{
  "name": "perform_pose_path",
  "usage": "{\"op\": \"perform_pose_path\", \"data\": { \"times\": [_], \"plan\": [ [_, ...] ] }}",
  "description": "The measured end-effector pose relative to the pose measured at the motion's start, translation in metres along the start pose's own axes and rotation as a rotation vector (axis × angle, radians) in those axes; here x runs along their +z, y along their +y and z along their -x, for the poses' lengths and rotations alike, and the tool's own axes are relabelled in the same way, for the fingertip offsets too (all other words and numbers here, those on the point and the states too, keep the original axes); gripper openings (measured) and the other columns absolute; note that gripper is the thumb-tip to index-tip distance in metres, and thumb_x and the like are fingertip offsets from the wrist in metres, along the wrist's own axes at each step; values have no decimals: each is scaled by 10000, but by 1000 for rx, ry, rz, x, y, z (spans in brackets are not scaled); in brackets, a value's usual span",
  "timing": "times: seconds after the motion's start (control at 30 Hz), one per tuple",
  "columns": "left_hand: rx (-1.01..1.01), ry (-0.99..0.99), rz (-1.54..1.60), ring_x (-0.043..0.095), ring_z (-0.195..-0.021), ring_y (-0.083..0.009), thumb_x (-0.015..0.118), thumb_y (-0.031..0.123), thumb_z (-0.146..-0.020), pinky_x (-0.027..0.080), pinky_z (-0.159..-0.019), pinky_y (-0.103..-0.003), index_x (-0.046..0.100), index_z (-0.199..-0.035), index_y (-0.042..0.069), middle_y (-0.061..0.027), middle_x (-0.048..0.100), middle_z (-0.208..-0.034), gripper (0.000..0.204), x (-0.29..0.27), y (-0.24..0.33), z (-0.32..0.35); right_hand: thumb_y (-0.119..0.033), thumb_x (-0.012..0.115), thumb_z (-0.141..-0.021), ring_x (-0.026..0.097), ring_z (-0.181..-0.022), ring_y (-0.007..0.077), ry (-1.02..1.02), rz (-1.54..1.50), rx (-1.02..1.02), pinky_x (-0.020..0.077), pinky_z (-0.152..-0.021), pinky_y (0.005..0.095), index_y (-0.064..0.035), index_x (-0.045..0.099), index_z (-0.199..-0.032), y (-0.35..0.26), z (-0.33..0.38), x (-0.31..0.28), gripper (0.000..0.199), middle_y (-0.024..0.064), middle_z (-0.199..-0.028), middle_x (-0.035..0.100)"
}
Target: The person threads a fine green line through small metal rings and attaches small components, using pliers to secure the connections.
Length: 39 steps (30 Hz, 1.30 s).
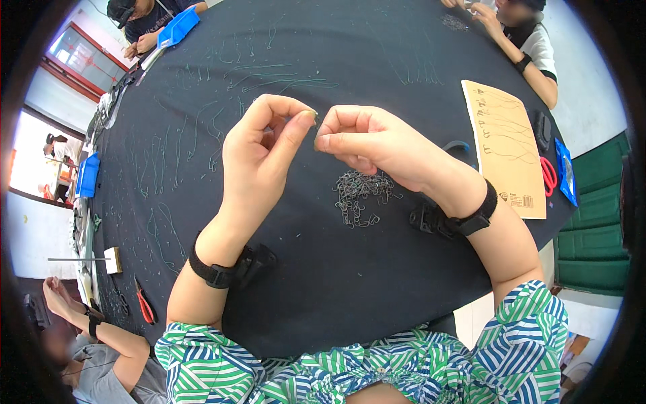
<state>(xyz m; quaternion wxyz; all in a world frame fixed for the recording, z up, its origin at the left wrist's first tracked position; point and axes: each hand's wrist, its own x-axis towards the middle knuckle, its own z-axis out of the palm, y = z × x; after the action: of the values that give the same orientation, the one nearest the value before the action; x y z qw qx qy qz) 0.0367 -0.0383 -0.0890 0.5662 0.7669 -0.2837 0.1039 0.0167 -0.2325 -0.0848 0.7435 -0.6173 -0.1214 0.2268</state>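
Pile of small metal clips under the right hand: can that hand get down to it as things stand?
Probably yes. The right hand is raised just above the clip pile, with only bare black table between them, though its fingertips are pinched together near the left hand.

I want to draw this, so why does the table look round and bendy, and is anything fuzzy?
Head view: the fisheye lens curves the black table toward the dark rim; the hands are sharp, the edges softer; bright window glare at upper left.

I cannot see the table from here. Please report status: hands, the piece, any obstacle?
Left hand and right hand raised, fingertips pinching a tiny piece together. Pile of small metal clips below on black table. Nothing between.
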Motion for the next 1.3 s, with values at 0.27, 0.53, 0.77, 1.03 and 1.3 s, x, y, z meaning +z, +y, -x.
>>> {"op": "perform_pose_path", "data": {
  "times": [0.27,0.53,0.77,1.03,1.3],
  "plan": [
    [-193,-82,237,527,-803,-31,586,181,-998,421,-712,-186,608,-1025,24,24,592,-878,160,-3,7,1,-280,635,-953,426,-599,-8,147,117,-97,335,-525,148,-67,640,-1053,-2,0,-3,235,-66,-729,531],
    [-234,-87,280,520,-813,-26,580,194,-1003,415,-719,-184,601,-1035,30,30,585,-884,168,-4,8,1,-220,656,-882,491,-653,56,295,565,-524,418,-585,222,-34,658,-979,2,-2,-7,209,21,-864,596],
    [-232,-86,271,525,-807,-24,578,183,-1004,418,-713,-180,600,-1030,29,30,587,-879,158,-2,7,1,-182,657,-874,545,-709,85,242,638,-420,448,-620,250,-11,651,-915,-4,2,-6,177,37,-810,623],
    [-208,-93,217,533,-800,-26,584,176,-998,421,-703,-180,604,-1019,31,25,599,-879,148,1,5,2,-163,663,-871,558,-716,91,261,555,-389,461,-632,263,-1,646,-879,-11,6,-1,163,34,-772,615],
    [-363,47,460,442,-722,-12,587,241,-998,371,-645,-178,612,-1004,59,28,614,-901,185,-8,-1,-2,-129,669,-777,659,-739,262,-158,929,-500,511,-644,382,-72,630,-776,-7,14,17,69,82,-775,614]
  ]
}}
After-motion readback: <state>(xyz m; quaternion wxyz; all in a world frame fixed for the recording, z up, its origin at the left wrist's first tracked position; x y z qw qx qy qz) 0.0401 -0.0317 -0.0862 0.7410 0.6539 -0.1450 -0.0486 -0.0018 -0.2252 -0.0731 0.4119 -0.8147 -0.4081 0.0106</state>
